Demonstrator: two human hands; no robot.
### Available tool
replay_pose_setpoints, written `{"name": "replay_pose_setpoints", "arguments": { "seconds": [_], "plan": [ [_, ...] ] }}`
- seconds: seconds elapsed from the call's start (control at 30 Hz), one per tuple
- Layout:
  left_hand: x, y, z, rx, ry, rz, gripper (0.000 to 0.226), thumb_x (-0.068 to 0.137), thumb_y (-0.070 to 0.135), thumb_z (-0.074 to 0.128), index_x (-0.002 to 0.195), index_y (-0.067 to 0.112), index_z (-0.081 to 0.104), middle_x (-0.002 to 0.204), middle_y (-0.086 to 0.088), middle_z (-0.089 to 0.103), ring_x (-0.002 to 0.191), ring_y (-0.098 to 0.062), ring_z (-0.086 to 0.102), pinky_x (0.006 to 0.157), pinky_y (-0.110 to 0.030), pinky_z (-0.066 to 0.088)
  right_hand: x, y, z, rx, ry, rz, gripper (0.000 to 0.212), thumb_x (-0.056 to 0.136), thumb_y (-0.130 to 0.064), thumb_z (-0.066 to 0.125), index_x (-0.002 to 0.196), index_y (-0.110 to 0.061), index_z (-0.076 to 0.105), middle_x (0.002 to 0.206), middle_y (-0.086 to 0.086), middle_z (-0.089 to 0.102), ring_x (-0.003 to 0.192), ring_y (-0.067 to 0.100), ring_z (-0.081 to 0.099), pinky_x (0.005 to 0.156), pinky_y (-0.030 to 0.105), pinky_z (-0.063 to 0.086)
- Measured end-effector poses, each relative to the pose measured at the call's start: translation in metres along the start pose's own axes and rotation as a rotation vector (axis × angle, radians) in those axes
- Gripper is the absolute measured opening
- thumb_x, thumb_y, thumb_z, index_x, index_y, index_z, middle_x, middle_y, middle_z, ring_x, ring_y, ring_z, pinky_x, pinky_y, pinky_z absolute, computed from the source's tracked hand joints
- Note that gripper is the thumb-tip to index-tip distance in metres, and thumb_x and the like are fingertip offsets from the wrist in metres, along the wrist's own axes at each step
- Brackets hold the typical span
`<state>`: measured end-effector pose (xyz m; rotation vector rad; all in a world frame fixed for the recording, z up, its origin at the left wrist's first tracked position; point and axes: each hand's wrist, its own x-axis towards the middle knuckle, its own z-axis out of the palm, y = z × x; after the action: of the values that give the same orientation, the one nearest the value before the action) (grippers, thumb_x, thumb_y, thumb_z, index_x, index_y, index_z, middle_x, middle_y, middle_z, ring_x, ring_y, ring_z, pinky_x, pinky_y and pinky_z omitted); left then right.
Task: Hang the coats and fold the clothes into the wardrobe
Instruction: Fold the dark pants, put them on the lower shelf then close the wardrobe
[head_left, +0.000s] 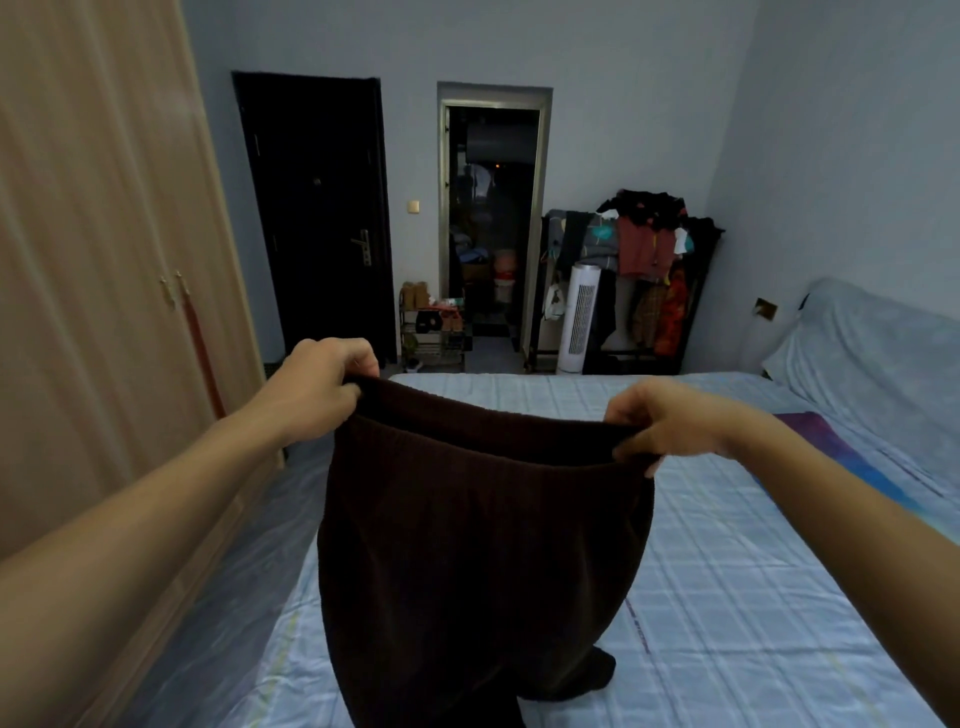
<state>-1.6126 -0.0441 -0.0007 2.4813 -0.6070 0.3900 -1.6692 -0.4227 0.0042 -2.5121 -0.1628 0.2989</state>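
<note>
Both fists are gripping the dark brown trousers (478, 545) by the waistband, left hand (317, 384) and right hand (665, 421) stretching it wide, legs trailing onto the bed's (727, 571) near edge

Both bare arms stretched forward, well apart. Left hand (318, 384) fisted, knuckles up, grip pinched closed. Right hand (662, 423) lower, fingers curled under, thumb on top, also clamped.

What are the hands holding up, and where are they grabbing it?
A pair of dark brown fuzzy trousers. The left hand and right hand each pinch one end of the waistband, holding it up over the bed.
</note>
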Motion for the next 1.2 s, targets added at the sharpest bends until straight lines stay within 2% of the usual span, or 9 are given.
{"name": "replay_pose_setpoints", "arguments": {
  "seconds": [0.13, 0.33, 0.47, 0.57, 0.67, 0.77, 0.93, 1.07, 1.2],
  "plan": [
    [0.003, 0.000, 0.008, 0.004, 0.039, 0.040, 0.043, 0.084, -0.010, 0.057, 0.080, 0.032, 0.059, 0.090, 0.007, 0.067, 0.090, -0.006, 0.062, 0.066, -0.015, 0.041, -0.004, -0.002, 0.022, -0.023, -0.074, 0.108, 0.014, 0.095, -0.026, 0.067, 0.103, -0.015, 0.070, 0.088, 0.005, 0.074, 0.070, 0.016, 0.074, 0.057, 0.029, 0.058],
    [0.005, 0.001, 0.014, 0.006, -0.028, 0.116, 0.044, 0.085, -0.010, 0.061, 0.079, 0.034, 0.060, 0.085, 0.011, 0.068, 0.083, -0.005, 0.065, 0.066, -0.016, 0.045, -0.002, -0.003, 0.025, -0.098, 0.299, 0.088, 0.018, 0.099, -0.016, 0.054, 0.086, -0.008, 0.064, 0.080, 0.013, 0.069, 0.048, 0.024, 0.070, 0.041, 0.026, 0.049],
    [-0.003, -0.010, 0.015, 0.023, -0.131, 0.191, 0.049, 0.083, -0.011, 0.060, 0.086, 0.038, 0.058, 0.089, 0.015, 0.068, 0.087, -0.001, 0.066, 0.075, -0.035, 0.058, -0.003, 0.001, 0.021, 0.026, 0.600, 0.027, 0.020, 0.096, -0.011, 0.058, 0.079, 0.000, 0.061, 0.080, 0.016, 0.067, 0.043, 0.024, 0.068, 0.051, 0.045, 0.054],
    [-0.012, -0.015, 0.022, 0.025, -0.246, 0.266, 0.058, 0.078, -0.016, 0.049, 0.097, 0.038, 0.047, 0.099, 0.018, 0.062, 0.091, -0.007, 0.064, 0.076, -0.042, 0.057, -0.003, 0.005, 0.023, 0.106, 0.656, 0.026, 0.017, 0.094, -0.007, 0.058, 0.080, 0.002, 0.058, 0.079, 0.018, 0.066, 0.045, 0.024, 0.068, 0.055, 0.054, 0.057],
    [-0.020, -0.019, 0.030, 0.034, -0.252, 0.416, 0.064, 0.072, -0.020, 0.046, 0.097, 0.038, 0.042, 0.104, 0.015, 0.052, 0.096, -0.015, 0.057, 0.078, -0.044, 0.051, -0.002, 0.011, 0.025, 0.116, 0.637, -0.051, 0.010, 0.094, -0.002, 0.058, 0.088, -0.006, 0.053, 0.088, 0.014, 0.063, 0.047, 0.025, 0.069, 0.052, 0.052, 0.057],
    [-0.021, -0.028, 0.030, 0.024, -0.183, 0.490, 0.063, 0.069, -0.025, 0.044, 0.088, 0.035, 0.043, 0.122, 0.013, 0.052, 0.112, -0.010, 0.057, 0.087, -0.035, 0.050, -0.005, 0.020, 0.021, 0.067, 0.486, -0.217, 0.025, 0.094, 0.004, 0.056, 0.095, -0.019, 0.044, 0.099, 0.006, 0.056, 0.051, 0.029, 0.070, 0.050, 0.056, 0.054],
    [-0.021, -0.047, 0.030, 0.038, -0.208, 0.533, 0.050, 0.076, -0.023, 0.052, 0.083, 0.023, 0.071, 0.114, 0.014, 0.066, 0.100, -0.002, 0.067, 0.078, -0.034, 0.057, -0.015, 0.022, 0.023, 0.065, 0.219, -0.467, 0.042, 0.094, 0.015, 0.044, 0.109, -0.023, 0.056, 0.120, -0.002, 0.050, 0.076, 0.030, 0.071, 0.052, 0.039, 0.059],
    [-0.028, -0.050, 0.028, 0.088, -0.169, 0.490, 0.031, 0.091, 0.014, 0.046, 0.105, 0.022, 0.073, 0.118, 0.017, 0.064, 0.100, 0.003, 0.065, 0.083, -0.031, 0.056, -0.023, 0.018, 0.028, 0.033, 0.128, -0.555, 0.050, 0.090, 0.022, 0.040, 0.102, -0.018, 0.068, 0.126, 0.004, 0.054, 0.074, 0.023, 0.070, 0.053, 0.039, 0.059],
    [-0.033, -0.047, 0.021, 0.038, -0.243, 0.428, 0.039, 0.092, 0.057, 0.060, 0.118, 0.030, 0.069, 0.125, 0.024, 0.058, 0.111, 0.000, 0.062, 0.090, -0.026, 0.052, -0.029, 0.018, 0.029, 0.083, 0.093, -0.563, 0.043, 0.093, 0.019, 0.036, 0.098, -0.018, 0.056, 0.125, 0.001, 0.057, 0.064, 0.021, 0.067, 0.050, 0.038, 0.056]
  ]
}}
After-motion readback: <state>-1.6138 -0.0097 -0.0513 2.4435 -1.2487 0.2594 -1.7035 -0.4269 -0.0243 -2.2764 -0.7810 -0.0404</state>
